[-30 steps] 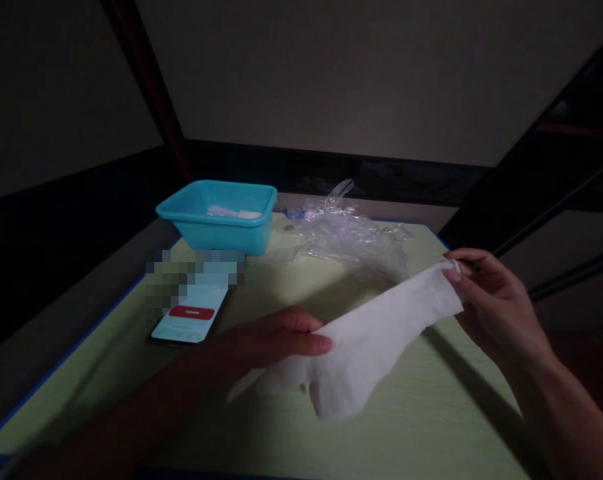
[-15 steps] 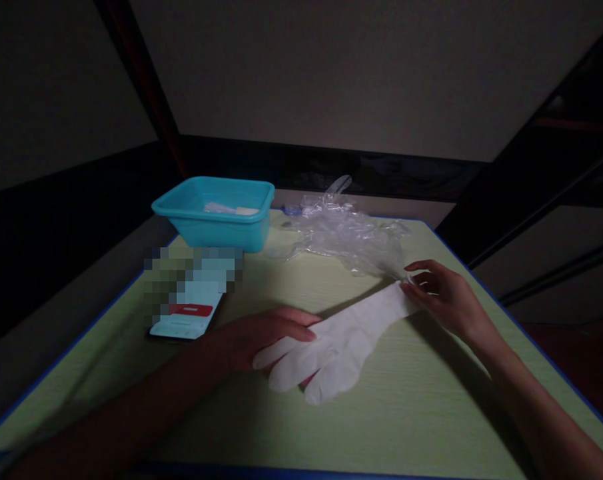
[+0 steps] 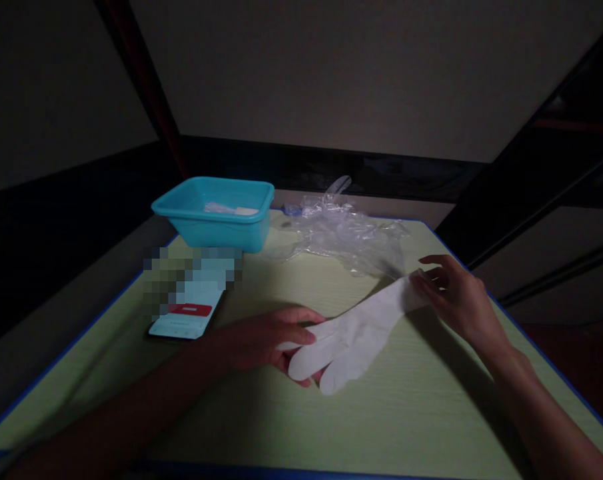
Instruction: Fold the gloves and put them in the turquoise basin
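A white rubber glove lies stretched across the pale green table, cuff to the right and fingers to the left. My right hand pinches the cuff end. My left hand grips the glove's fingers, with its own fingers curled over them just above the table top.
A teal plastic tub holding some pale items stands at the back left. Beside it lies a heap of crumpled clear plastic. A phone with a lit screen rests near my left forearm. The table has a blue edge; dark surroundings beyond.
The glove was held up off the table a second ago; it now lies low and stretched. Over the last half second both hands shifted slightly to the right with it.
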A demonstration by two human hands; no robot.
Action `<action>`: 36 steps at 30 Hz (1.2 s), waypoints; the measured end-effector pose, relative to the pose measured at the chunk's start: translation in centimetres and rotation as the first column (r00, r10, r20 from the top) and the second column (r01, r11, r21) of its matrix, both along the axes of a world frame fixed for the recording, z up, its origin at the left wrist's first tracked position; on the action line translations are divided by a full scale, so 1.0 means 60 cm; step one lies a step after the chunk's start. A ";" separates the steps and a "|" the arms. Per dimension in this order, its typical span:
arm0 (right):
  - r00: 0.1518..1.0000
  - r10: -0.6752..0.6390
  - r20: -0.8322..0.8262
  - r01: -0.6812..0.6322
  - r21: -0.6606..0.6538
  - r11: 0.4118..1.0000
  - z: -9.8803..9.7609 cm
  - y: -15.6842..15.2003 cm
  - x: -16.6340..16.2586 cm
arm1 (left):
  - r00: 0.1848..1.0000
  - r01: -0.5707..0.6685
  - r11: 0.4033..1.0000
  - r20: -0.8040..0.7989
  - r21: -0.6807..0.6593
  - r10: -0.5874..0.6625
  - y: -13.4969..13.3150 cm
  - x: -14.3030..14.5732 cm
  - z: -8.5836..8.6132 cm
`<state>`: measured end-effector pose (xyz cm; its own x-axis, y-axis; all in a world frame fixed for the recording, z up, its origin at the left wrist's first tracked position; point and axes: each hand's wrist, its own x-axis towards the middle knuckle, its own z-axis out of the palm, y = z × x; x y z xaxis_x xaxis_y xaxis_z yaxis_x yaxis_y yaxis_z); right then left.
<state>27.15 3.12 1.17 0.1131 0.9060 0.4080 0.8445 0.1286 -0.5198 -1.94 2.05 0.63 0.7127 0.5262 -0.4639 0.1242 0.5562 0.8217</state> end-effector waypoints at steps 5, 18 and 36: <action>1.000 0.017 0.018 -0.018 0.024 1.000 0.000 0.001 0.006 | 0.994 0.041 0.994 -0.106 0.098 -0.030 0.001 0.001 0.007; 0.805 0.149 -0.574 -0.187 -0.008 0.982 0.038 -0.021 -0.017 | 0.946 0.060 0.998 0.321 -0.014 -0.053 0.002 -0.003 0.018; 0.071 0.738 -0.671 -0.997 -0.053 0.048 0.010 -0.100 -0.107 | 0.788 -0.098 0.883 0.507 -0.459 0.350 -0.032 0.060 -0.012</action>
<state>20.74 -2.89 1.78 -0.8984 0.4016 0.1776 -0.0644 0.2796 -0.9580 1.69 0.13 -0.09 0.7922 0.5698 -0.2187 -0.4564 0.7910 0.4076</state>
